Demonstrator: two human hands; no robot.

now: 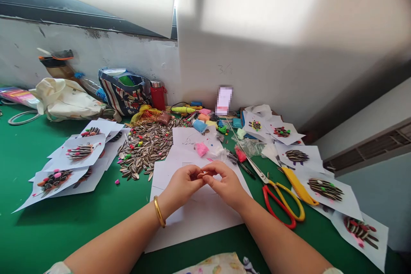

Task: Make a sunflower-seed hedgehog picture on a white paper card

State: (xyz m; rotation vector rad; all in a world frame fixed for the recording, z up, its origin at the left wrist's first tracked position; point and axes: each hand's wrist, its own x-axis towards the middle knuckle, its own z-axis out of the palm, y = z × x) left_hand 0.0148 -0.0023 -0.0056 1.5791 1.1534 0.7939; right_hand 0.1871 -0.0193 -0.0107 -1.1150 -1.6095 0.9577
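Small brown piece (201,175) between left hand (182,183) and right hand (226,184), both pinching it, above white paper (207,218).

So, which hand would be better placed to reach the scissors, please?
Probably the right hand: the scissors lie to its right, with their handles on the near side, while the left hand is farther away.

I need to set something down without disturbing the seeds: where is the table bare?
The widest bare green tabletop lies between the left-side cards and the left forearm. Another patch separates those cards from the cream bag. Crowded: beside and beyond the white sheets, with seeds and colourful packets, and along the right, with scissors and more cards.
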